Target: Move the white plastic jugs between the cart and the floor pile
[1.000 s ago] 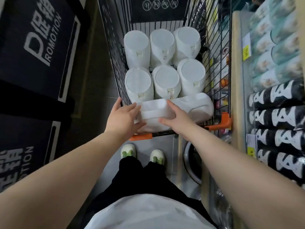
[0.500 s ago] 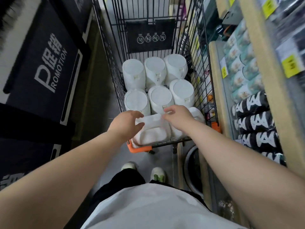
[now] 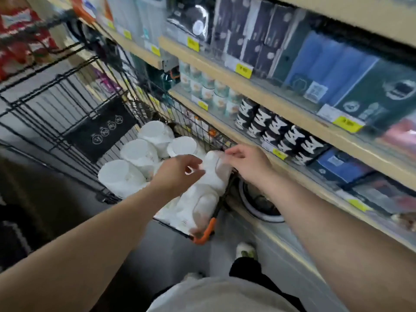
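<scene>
A person is standing at the near end of a black wire shopping cart [image 3: 67,104], looking down at both bare arms reaching into it. The left hand [image 3: 177,174] is hovering over a white plastic jug [image 3: 209,188] that is lying on its side along the cart's near right corner; its fingers are loosely curled just above the jug, and the blur is hiding whether they are touching it. The right hand [image 3: 249,163] is sitting at the jug's far end, beside the cart's right wall, with fingertips [image 3: 229,152] pinching together at the top of the jug. Whether they are truly gripping it cannot be told.

More white jugs [image 3: 139,154] are standing upright in the cart, packed close together just beyond and to the left of the lying one, filling the floor of the basket up to a black sign panel [image 3: 101,129] hanging on the far wire wall. An orange corner bumper [image 3: 206,233] is capping the cart's near right corner, right under the jug.

Store shelves [image 3: 281,113] with pale wooden edges are running close along the cart's right side, crowding the right forearm. Black-and-white packages [image 3: 283,134] and yellow price tags [image 3: 244,70] are lining them. A round dark basin [image 3: 258,201] is sitting low between cart and shelf. Open grey floor [image 3: 171,255] is lying below the cart's near edge, where one shoe [image 3: 246,249] is showing.
</scene>
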Action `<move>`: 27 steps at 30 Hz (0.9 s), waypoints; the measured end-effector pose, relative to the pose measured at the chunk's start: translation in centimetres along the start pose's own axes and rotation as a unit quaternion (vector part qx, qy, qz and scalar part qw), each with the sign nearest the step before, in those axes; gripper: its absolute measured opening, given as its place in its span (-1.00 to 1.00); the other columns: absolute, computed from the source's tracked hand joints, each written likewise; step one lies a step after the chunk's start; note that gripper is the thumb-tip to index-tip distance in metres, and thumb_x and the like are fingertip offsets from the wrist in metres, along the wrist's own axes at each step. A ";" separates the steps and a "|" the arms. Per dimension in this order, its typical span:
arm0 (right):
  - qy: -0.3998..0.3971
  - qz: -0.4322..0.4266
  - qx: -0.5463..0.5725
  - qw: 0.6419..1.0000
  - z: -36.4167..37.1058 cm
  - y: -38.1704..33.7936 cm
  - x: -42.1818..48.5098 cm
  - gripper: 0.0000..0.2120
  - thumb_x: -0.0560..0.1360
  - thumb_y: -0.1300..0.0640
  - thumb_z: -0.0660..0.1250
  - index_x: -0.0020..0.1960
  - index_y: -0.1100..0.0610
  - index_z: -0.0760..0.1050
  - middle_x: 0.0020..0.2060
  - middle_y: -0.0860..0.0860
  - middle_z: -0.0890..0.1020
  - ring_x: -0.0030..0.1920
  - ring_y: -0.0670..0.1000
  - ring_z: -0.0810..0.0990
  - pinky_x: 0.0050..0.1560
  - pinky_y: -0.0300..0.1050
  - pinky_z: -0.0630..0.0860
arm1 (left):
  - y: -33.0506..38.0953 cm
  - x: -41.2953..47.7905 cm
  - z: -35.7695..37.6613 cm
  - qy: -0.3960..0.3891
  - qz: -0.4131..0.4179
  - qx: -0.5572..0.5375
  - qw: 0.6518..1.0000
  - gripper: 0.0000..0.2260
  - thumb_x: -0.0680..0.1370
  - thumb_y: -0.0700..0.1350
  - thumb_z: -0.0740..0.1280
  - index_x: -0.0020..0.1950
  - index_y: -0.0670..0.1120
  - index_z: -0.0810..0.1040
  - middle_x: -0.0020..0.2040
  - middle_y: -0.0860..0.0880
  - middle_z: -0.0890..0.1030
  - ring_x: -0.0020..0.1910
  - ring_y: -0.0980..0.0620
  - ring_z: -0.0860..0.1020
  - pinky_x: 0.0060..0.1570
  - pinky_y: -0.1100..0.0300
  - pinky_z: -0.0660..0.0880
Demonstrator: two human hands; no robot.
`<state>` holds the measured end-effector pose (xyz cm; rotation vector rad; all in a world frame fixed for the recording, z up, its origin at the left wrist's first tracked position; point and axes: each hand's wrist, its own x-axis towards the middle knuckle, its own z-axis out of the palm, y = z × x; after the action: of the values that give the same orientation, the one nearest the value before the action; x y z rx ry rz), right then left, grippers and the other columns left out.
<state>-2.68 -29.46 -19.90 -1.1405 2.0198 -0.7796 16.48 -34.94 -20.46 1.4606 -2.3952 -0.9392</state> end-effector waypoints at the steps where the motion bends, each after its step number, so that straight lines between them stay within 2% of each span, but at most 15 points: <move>1: 0.025 0.012 0.011 1.000 -0.7 0.6 -1.6 -0.90 0.51 0.02 0.39 0.01 -0.06 0.59 -0.04 -0.06 0.63 0.00 -0.03 0.58 0.00 -0.15 0.48 | 0.9 -0.1 0.4 -0.012 0.028 -0.002 1.000 -0.77 0.53 0.03 0.40 0.16 0.03 0.60 -0.03 0.13 0.60 -0.11 0.17 0.51 -0.23 0.39 0.35; 5: 0.123 0.059 0.055 0.989 -3.8 4.5 -8.6 -0.89 0.52 0.08 0.38 0.04 0.01 0.61 0.01 -0.01 0.65 0.04 -0.03 0.59 0.08 -0.15 0.49 | 5.9 -1.4 3.3 -0.056 0.135 -0.006 0.989 -0.76 0.50 -0.03 0.44 0.15 -0.03 0.64 -0.06 0.08 0.63 -0.15 0.13 0.54 -0.16 0.40 0.36; 8: 0.199 0.102 0.090 0.971 -6.5 8.6 -14.9 -0.85 0.51 0.12 0.40 0.07 0.07 0.63 0.04 0.02 0.67 0.07 -0.02 0.61 0.13 -0.15 0.50 | 10.6 -3.7 6.9 -0.110 0.210 0.012 0.971 -0.75 0.50 -0.02 0.43 0.17 0.00 0.64 -0.06 0.08 0.63 -0.09 0.10 0.58 -0.10 0.36 0.38; 12: 0.306 0.140 0.114 0.935 -10.6 14.8 -25.0 -0.86 0.50 0.19 0.40 0.05 0.16 0.64 -0.06 0.04 0.67 -0.02 -0.05 0.61 -0.01 -0.27 0.50 | 18.1 -8.5 12.8 -0.197 0.288 0.003 0.937 -0.73 0.53 -0.02 0.41 0.22 -0.02 0.59 -0.03 0.10 0.58 0.01 0.11 0.60 0.10 0.27 0.47; 15: 0.357 0.172 0.122 0.910 -13.4 19.5 -34.1 -0.94 0.50 0.18 0.39 -0.05 0.06 0.61 -0.23 -0.01 0.61 -0.35 -0.28 0.52 -0.23 -0.29 0.41 | 24.1 -14.0 18.1 -0.239 0.341 0.012 0.909 -0.74 0.54 0.01 0.40 0.21 0.01 0.58 0.00 0.15 0.59 -0.03 0.16 0.57 -0.08 0.49 0.40; 16: 0.375 0.184 0.129 0.899 -14.2 21.1 -37.2 -0.94 0.50 0.18 0.39 -0.07 0.05 0.60 -0.26 -0.01 0.60 -0.42 -0.29 0.49 -0.28 -0.33 0.38 | 26.0 -16.0 20.0 -0.252 0.354 -0.003 0.901 -0.75 0.53 -0.01 0.41 0.19 -0.01 0.59 0.02 0.12 0.62 -0.06 0.15 0.57 -0.08 0.48 0.42; 18: 0.412 0.216 0.134 0.875 -15.6 24.2 -43.5 -0.93 0.49 0.19 0.40 -0.03 0.08 0.60 -0.26 -0.03 0.60 -0.41 -0.27 0.49 -0.34 -0.46 0.35 | 29.6 -20.3 24.0 -0.276 0.375 -0.032 0.884 -0.75 0.50 -0.06 0.45 0.16 -0.04 0.62 0.03 0.02 0.67 -0.06 0.07 0.61 0.02 0.26 0.50; 19: 0.429 0.230 0.136 0.863 -16.2 25.7 -46.5 -0.92 0.50 0.18 0.40 -0.01 0.09 0.60 -0.25 -0.01 0.60 -0.36 -0.22 0.50 -0.35 -0.47 0.34 | 31.3 -22.4 25.8 -0.287 0.387 -0.033 0.876 -0.75 0.49 -0.06 0.46 0.16 -0.04 0.62 0.02 0.02 0.67 -0.06 0.06 0.61 0.01 0.23 0.50; 21: 0.458 0.263 0.142 0.837 -17.4 28.3 -52.1 -0.91 0.51 0.13 0.39 0.01 0.07 0.59 -0.22 0.00 0.62 -0.30 -0.12 0.52 -0.37 -0.46 0.34 | 34.6 -26.4 29.3 -0.313 0.414 -0.032 0.854 -0.75 0.49 -0.05 0.46 0.16 -0.02 0.62 0.00 0.07 0.65 -0.09 0.10 0.60 -0.07 0.29 0.46; 24: 0.505 0.306 0.161 0.791 -18.7 31.8 -59.5 -0.86 0.51 0.12 0.38 0.06 0.08 0.60 -0.17 -0.05 0.61 -0.28 -0.17 0.51 -0.34 -0.44 0.37 | 39.2 -31.9 34.0 -0.359 0.445 -0.036 0.820 -0.74 0.49 -0.07 0.46 0.17 -0.03 0.61 -0.03 0.10 0.61 -0.13 0.12 0.58 -0.08 0.27 0.48; 27: 0.543 0.343 0.181 0.745 -19.9 35.1 -65.3 -0.85 0.51 0.12 0.37 0.07 0.09 0.60 -0.12 0.01 0.64 -0.28 -0.09 0.52 -0.34 -0.33 0.41 | 43.6 -36.4 38.4 -0.397 0.480 -0.018 0.783 -0.75 0.48 -0.07 0.47 0.15 -0.03 0.62 -0.02 0.09 0.62 -0.14 0.13 0.57 -0.16 0.44 0.40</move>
<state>-10.06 46.97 -17.64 0.5116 2.6750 -1.5100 -14.98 25.98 -18.41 -0.4294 -2.9873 -1.3763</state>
